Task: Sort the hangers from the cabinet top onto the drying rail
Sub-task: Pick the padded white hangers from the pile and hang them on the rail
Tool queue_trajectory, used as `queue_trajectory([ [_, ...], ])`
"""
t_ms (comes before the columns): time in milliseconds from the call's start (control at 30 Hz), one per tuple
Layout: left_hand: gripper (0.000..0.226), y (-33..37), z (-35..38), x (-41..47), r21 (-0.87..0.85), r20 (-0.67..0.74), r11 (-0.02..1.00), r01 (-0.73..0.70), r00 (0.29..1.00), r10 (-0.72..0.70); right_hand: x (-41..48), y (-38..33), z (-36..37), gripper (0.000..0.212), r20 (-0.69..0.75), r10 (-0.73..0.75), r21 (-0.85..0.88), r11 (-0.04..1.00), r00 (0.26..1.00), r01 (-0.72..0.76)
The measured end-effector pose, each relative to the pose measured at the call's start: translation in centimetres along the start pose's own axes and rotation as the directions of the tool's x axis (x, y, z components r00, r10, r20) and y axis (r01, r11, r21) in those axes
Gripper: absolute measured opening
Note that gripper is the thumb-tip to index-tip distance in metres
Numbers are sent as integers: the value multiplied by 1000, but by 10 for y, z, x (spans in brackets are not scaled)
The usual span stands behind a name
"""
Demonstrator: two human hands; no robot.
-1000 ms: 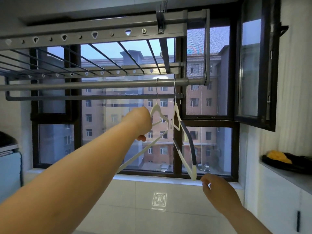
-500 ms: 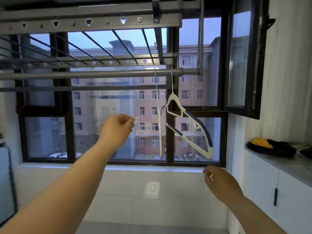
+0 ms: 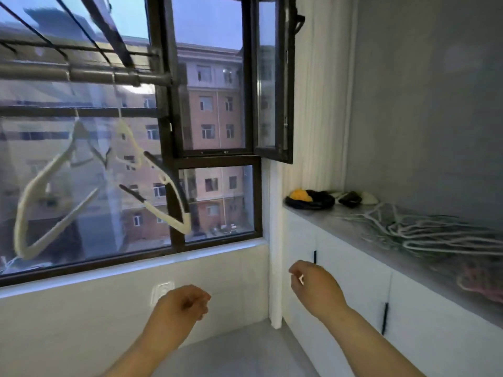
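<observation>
Now | rail [image 3: 81, 74]: two hangers [image 3: 40, 180] [image 3: 163, 216] | cabinet top [image 3: 326, 216]: heap [image 3: 435, 235], count unclear | left hand [image 3: 182, 306], right hand [image 3: 315, 287]: slack, seemingly empty

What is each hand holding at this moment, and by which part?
Nothing. The left hand and right hand hang loosely curled and empty. Two hangers hang on the rail; a pile of hangers lies on the cabinet top.

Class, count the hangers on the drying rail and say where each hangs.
2. A blurred white hanger hangs further left; a dark-gripped hanger hangs right of it, near the end of the drying rail. The rail leaves the frame leftward, so more may be hidden.
</observation>
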State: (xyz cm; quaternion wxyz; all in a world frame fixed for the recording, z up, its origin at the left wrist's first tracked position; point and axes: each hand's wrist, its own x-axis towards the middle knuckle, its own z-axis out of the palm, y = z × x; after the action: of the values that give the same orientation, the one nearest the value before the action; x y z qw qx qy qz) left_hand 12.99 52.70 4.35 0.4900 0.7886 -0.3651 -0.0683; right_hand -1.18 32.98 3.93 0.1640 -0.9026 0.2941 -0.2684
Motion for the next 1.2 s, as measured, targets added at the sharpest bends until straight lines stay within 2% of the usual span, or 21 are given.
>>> queue_trajectory([
  [233, 31, 41, 141, 63, 49, 215, 997, -52, 976, 40, 15, 137, -44, 26, -107, 191, -64, 978, 976, -198],
  [400, 30, 70, 249, 108, 77, 340, 987, -142, 934, 108, 37, 242, -80, 23, -244, 350, -128, 913, 904, -388],
  [600, 34, 89, 359, 149, -6, 436, 992, -126, 893, 116, 47, 348, -103, 25, -353, 437, -232, 816, 827, -530],
  [667, 35, 90, 386, 160, 8, 472, 989, -146, 873, 125, 49, 369, -105, 37, -364, 477, -335, 734, 800, -591],
  [733, 33, 90, 409, 170, 6, 489, 986, -164, 861, 140, 53, 384, -105, 46, -332, 538, -344, 695, 775, -631],
  [900, 18, 109, 452, 206, -8, 453, 977, -212, 870, 193, 64, 406, -106, 49, -232, 625, -231, 709, 745, -667],
  [1000, 19, 129, 475, 229, -7, 438, 958, -286, 861, 260, 66, 412, -107, 52, -215, 632, -208, 716, 745, -667],
  [1133, 23, 160, 508, 267, 1, 515, 923, -384, 791, 329, 71, 422, -115, 57, -193, 637, -231, 710, 746, -666],
  [1200, 27, 176, 523, 286, -23, 553, 922, -386, 763, 334, 72, 427, -116, 60, -184, 640, -246, 705, 746, -666],
])
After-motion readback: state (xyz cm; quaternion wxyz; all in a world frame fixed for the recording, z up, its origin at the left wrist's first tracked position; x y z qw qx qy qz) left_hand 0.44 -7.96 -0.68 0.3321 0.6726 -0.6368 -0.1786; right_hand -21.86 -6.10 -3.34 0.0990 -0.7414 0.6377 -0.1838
